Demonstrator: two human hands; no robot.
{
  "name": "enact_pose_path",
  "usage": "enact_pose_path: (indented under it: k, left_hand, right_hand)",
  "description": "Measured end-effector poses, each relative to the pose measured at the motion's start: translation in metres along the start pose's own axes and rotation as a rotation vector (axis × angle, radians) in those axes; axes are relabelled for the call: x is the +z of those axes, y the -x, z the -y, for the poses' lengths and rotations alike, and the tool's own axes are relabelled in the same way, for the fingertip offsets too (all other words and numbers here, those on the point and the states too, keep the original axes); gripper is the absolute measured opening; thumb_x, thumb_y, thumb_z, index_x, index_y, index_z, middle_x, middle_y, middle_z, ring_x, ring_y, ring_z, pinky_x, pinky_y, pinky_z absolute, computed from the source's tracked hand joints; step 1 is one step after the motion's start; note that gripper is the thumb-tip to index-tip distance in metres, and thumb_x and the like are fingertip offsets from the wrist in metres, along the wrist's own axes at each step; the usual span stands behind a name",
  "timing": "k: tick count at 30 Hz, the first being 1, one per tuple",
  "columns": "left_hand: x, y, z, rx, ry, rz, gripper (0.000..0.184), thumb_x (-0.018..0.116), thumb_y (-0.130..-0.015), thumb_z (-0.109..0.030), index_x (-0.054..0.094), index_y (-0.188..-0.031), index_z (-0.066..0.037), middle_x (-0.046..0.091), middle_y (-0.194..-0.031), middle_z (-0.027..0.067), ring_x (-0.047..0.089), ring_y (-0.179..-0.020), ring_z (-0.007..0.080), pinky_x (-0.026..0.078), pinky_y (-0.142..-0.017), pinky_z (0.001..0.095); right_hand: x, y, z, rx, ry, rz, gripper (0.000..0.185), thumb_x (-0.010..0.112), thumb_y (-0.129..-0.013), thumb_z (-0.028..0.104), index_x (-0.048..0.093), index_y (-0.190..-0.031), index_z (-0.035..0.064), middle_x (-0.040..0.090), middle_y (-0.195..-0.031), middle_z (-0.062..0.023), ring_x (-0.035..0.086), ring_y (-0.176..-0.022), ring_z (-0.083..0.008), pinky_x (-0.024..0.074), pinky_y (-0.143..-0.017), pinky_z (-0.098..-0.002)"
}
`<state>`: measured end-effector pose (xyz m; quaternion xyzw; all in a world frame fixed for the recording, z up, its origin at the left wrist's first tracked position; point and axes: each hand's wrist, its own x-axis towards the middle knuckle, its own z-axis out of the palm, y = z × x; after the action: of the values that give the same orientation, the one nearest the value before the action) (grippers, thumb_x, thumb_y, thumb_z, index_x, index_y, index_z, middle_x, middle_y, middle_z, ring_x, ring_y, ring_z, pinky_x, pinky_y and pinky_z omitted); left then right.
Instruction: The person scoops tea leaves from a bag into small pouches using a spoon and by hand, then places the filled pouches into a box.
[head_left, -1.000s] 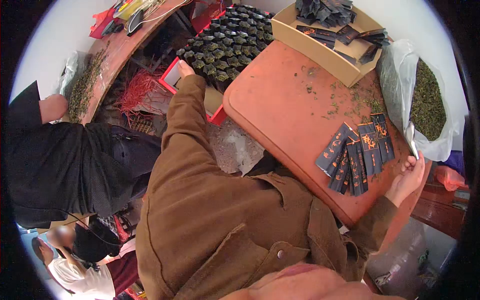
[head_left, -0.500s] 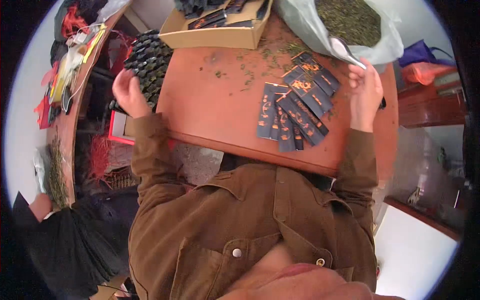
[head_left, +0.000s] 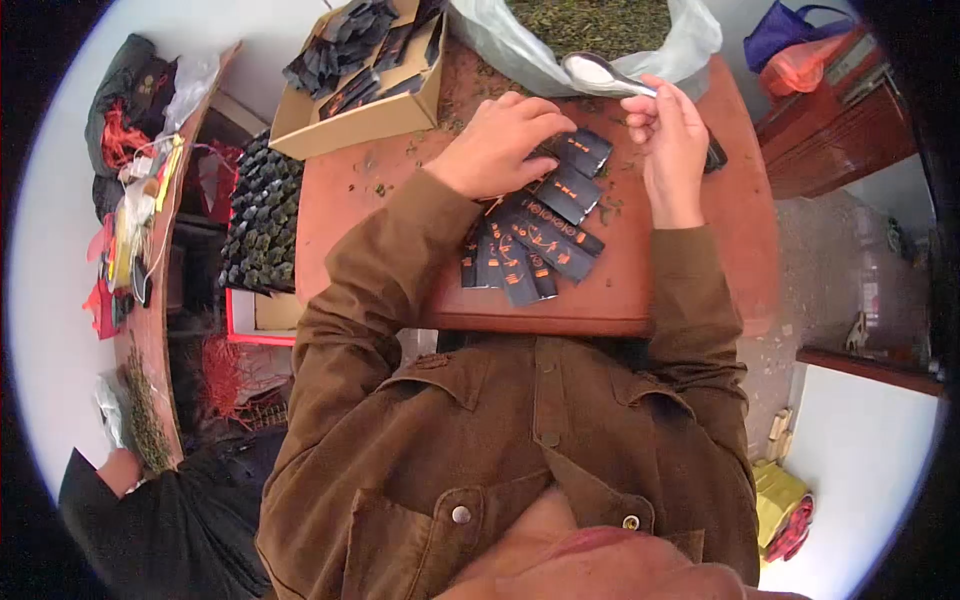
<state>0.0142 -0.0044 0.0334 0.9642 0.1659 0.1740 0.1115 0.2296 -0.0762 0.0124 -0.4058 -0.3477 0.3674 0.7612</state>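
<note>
While the left hand [head_left: 505,140] arches over the fanned black packets [head_left: 530,245], its grip is partly open, the thumb standing apart from the bent fingers at the upper packets; whether a fingertip touches one cannot be told. The right hand's [head_left: 672,150] grip is closed on the handle of a metal spoon [head_left: 597,74], thumb and fingers pinching it near its end. The spoon's bowl (tilted, catching a pale shine) lies in front of the near side of a clear plastic bag [head_left: 500,50] of dried leaves [head_left: 590,25]. The fanned packets overlap on the reddish worktop [head_left: 370,230], close to the person's chest. Farther left on it stands a cardboard box [head_left: 355,132] holding more flat black packets [head_left: 345,50].
</note>
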Motion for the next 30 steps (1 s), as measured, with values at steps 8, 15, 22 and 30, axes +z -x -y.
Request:
enact_pose_path:
  k: [8,15,22,30]
  left_hand:
    - [0.03,-0.032,0.02,-0.026,-0.114,0.125,0.06,0.07,-0.071,-0.018,0.054,-0.129,-0.014,0.056,-0.125,0.008,0.051,-0.12,0.0306,0.042,-0.096,0.0459]
    - [0.005,-0.009,0.012,-0.077,-0.131,-0.037,0.058,0.07,-0.071,-0.016,0.054,-0.126,-0.009,0.056,-0.122,0.0142,0.052,-0.116,0.0347,0.044,-0.098,0.0442]
    - [0.004,0.03,0.023,-0.216,0.104,-0.514,0.06,0.072,-0.068,-0.006,0.052,-0.125,-0.005,0.053,-0.118,0.0152,0.053,-0.111,0.032,0.044,-0.098,0.0379]
    - [0.012,0.027,0.021,-0.301,0.121,-0.648,0.057,0.072,-0.067,-0.004,0.05,-0.12,-0.003,0.051,-0.113,0.0135,0.051,-0.109,0.0278,0.045,-0.093,0.0363]
  right_hand:
    - [-0.003,-0.003,0.001,0.01,-0.02,-0.01,0.03,0.044,-0.103,0.02,0.058,-0.115,-0.0031,0.069,-0.083,-0.0084,0.055,-0.064,-0.0067,0.0435,-0.056,-0.0197]
    - [-0.002,-0.003,0.011,0.018,-0.047,-0.044,0.031,0.043,-0.103,0.022,0.058,-0.116,-0.0024,0.068,-0.082,-0.0075,0.055,-0.064,-0.0068,0.0436,-0.057,-0.0203]
    - [0.016,0.015,0.022,-0.128,0.081,-0.008,0.031,0.042,-0.104,0.023,0.058,-0.113,-0.002,0.068,-0.079,-0.0065,0.054,-0.063,-0.0054,0.0423,-0.055,-0.0189]
    - [0.032,0.033,0.022,-0.291,0.332,0.088,0.026,0.045,-0.103,0.019,0.061,-0.11,-0.0008,0.069,-0.078,-0.0041,0.056,-0.063,-0.0039,0.0448,-0.056,-0.0188]
